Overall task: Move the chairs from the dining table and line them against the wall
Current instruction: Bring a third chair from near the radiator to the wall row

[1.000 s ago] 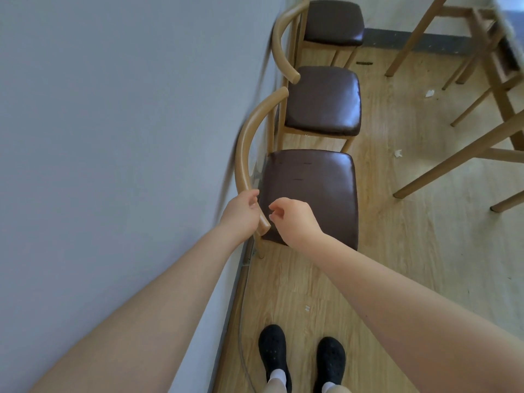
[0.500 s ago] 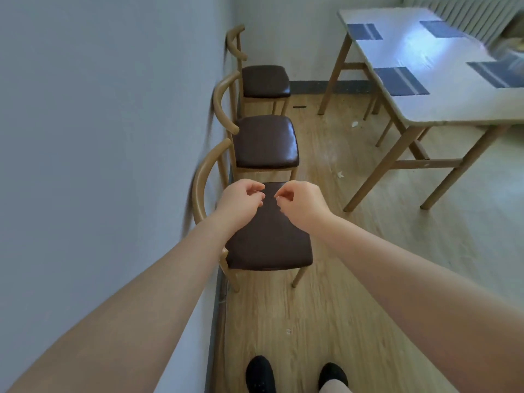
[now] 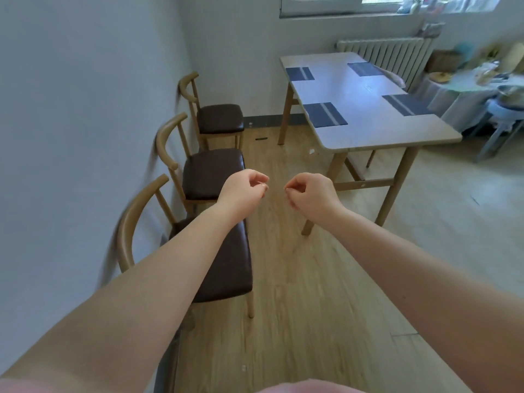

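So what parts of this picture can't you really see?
Head view, the only one:
- Nearest brown-cushioned wooden chair: the left forearm covers much of its seat.
- Small round table with a pale cloth at the right edge: blurred, so its clutter is unreadable.
- Pale wooden dining table: its far side is hidden by its own top, so any chair there can't be seen.
- White speck on the wooden floor: too small to identify.

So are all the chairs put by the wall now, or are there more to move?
Done: three chairs stand in a row with their backs to the wall, the nearest chair, the middle chair and the far chair. In hand: nothing; the left hand and right hand are loosely curled and empty. Left: no chair shows at the dining table, though its far side is partly hidden.
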